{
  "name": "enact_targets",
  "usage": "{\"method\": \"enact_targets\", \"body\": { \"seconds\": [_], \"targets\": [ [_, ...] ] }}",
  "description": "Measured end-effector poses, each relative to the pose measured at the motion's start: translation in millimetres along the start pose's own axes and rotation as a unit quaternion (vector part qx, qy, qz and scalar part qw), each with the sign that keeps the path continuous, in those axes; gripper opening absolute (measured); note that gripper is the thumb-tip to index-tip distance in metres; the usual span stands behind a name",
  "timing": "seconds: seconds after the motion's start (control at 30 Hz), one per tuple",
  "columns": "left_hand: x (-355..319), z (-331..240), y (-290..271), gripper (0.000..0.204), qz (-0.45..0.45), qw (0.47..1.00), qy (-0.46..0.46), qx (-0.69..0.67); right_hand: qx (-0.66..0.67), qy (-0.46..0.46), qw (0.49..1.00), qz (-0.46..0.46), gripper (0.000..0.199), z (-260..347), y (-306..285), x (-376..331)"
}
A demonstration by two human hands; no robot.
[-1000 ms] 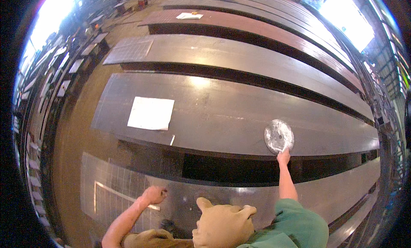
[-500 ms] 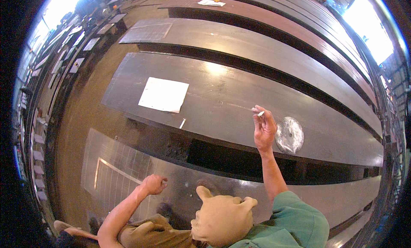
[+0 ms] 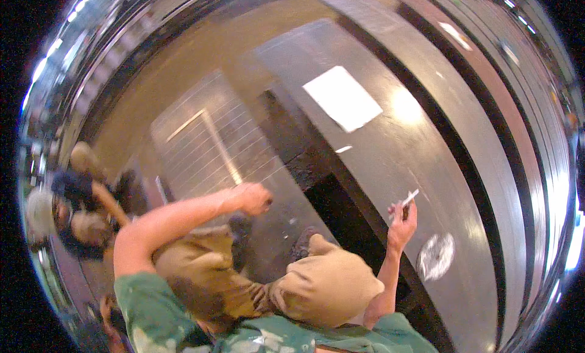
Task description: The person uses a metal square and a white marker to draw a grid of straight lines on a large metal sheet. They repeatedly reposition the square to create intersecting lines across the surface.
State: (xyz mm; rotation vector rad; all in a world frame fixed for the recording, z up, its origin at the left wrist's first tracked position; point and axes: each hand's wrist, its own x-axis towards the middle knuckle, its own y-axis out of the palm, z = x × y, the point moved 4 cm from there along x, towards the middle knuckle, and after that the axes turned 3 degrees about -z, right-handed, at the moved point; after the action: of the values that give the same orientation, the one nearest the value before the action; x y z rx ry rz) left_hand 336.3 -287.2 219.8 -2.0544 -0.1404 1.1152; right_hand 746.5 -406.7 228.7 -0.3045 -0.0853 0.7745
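A white stick of chalk (image 3: 412, 197) is pinched between the fingers of my right hand (image 3: 401, 228), its tip pointing away from me. That hand is over a long grey steel beam (image 3: 420, 146), beside a round disc (image 3: 436, 256) dusted white. My left hand (image 3: 251, 199) is closed in a fist over the nearer steel surface; what it holds, if anything, is hidden. Just beyond it lies an L-shaped steel square (image 3: 220, 147), on metal marked with parallel pale lines. Farther along the grey beam are a white sheet of paper (image 3: 343, 99) and a short white stick (image 3: 343, 149).
Dark gaps (image 3: 344, 210) run between the long parallel beams. A reddish beam (image 3: 481, 54) at the far right carries another white paper (image 3: 455, 36). At the left edge a co-worker (image 3: 79, 213) is close by, blurred. Brown floor (image 3: 201, 45) stretches beyond the beam ends.
My view has swung to the left, so the beams now slant and the co-worker shows more fully. The chalk stays in my right hand, and my left fist stays closed.
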Motion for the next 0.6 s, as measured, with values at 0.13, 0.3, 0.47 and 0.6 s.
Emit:
{"method": "enact_targets", "body": {
  "seconds": [0.13,0.3,0.47,0.6],
  "targets": [
    [-21,24,-36,0.034,-0.044,0.994,-0.010,-0.095,-0.004,0.085,0.995,0.053,0.030,-28,8,-34],
    [-55,120,-85,0.037,-0.107,0.987,-0.119,0.034,-0.152,0.030,0.983,0.095,0.020,-17,6,-26],
    [-70,280,-90,0.029,-0.189,0.953,-0.236,0.025,-0.185,0.032,0.961,0.201,0.013,75,46,-28],
    [-66,412,-56,0.025,-0.312,0.897,-0.309,-0.061,-0.375,-0.123,0.834,0.386,0.015,133,104,-35]
  ]
}}
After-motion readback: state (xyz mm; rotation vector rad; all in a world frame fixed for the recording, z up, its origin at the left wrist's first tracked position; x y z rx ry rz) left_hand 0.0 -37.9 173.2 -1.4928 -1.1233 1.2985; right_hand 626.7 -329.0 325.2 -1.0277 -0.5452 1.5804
